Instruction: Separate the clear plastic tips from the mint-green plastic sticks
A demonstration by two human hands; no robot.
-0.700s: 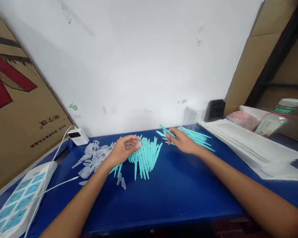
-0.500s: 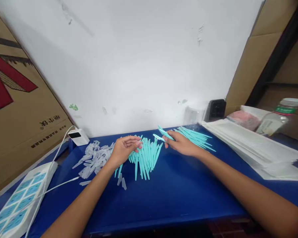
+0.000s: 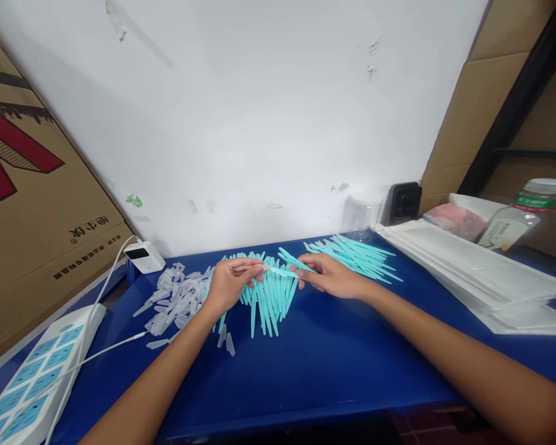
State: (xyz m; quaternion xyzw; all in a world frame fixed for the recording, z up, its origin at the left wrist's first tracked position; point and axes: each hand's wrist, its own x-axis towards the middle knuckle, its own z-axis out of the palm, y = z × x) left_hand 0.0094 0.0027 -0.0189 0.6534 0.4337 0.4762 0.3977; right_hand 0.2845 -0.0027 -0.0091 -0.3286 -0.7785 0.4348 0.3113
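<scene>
My left hand (image 3: 234, 283) pinches a small translucent blade cap (image 3: 267, 267) between thumb and fingers. It meets the tip of a teal eyebrow razor (image 3: 283, 273) held in my right hand (image 3: 330, 277); whether the cap is fully seated I cannot tell. A second teal razor (image 3: 291, 257) sticks out at an angle from the same right-hand grip. Below both hands lies a pile of teal razors (image 3: 271, 306). Left of my left wrist is a heap of translucent caps (image 3: 169, 296), with two loose caps (image 3: 230, 344) nearer me. Another razor pile (image 3: 361, 256) spreads behind my right hand.
A power strip (image 3: 41, 371) with white cables and a small white device (image 3: 145, 256) occupy the left side. White sheets or bags (image 3: 472, 272), a bottle (image 3: 514, 216) and a clear cup (image 3: 364, 216) stand right. A white wall (image 3: 259, 123) closes off the back.
My right hand has moved left and slightly down with the razors, bringing one tip to my left fingertips. The left hand has barely moved.
</scene>
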